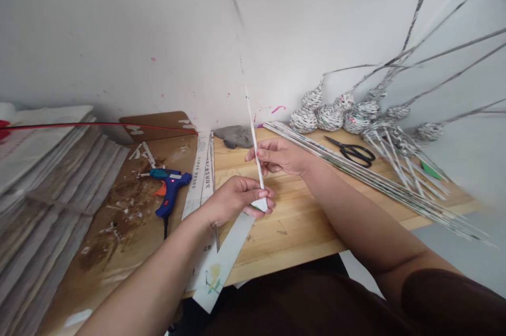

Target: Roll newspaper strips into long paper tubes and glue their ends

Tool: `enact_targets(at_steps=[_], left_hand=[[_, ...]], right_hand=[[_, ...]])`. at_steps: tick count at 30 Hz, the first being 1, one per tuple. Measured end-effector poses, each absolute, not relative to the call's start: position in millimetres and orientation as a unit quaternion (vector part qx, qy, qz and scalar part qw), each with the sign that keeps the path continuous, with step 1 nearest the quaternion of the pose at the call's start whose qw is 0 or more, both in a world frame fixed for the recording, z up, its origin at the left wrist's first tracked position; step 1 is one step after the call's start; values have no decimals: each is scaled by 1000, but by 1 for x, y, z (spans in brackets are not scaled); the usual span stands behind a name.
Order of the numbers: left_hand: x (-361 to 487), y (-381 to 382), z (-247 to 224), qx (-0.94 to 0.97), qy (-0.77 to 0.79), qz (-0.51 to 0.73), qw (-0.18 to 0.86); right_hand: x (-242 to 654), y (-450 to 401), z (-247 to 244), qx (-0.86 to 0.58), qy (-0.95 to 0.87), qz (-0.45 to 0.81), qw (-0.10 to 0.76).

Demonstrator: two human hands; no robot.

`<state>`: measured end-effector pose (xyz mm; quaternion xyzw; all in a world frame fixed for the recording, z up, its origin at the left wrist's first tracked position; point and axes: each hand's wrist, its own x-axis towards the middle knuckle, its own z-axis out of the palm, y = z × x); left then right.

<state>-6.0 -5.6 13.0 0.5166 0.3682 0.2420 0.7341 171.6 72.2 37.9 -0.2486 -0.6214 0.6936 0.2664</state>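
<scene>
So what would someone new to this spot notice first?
Probably the row of woven paper gourds against the wall at the right, with long stalks fanning outward. Next, the bright blue glue gun on the stained board at the left, and the thin paper tube rising between both hands.

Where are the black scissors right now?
In the head view, the black scissors lie on the right side of the wooden table, between the bundle of long paper sticks and the woven paper balls by the wall.
</scene>
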Motion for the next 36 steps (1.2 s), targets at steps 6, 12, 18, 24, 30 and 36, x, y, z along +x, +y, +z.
enact_targets(at_steps=[6,12,18,24,30,36], left_hand=[[-5,-5,12,529,370,239,725],[-7,-5,14,507,364,238,744],[-6,-5,13,515,373,236,735],[-6,-5,14,510,373,244,736],[-7,-5,9,522,354,249,735],[-8,-3,7,525,326,265,740]], right_hand=[[170,73,36,-283,-647,657,265],[175,73,38,-220,-643,705,203],[172,73,34,-261,-676,651,226],[168,68,41,-270,-676,639,249],[171,72,34,-282,-666,649,235],[159,88,18,-407,-674,504,355]])
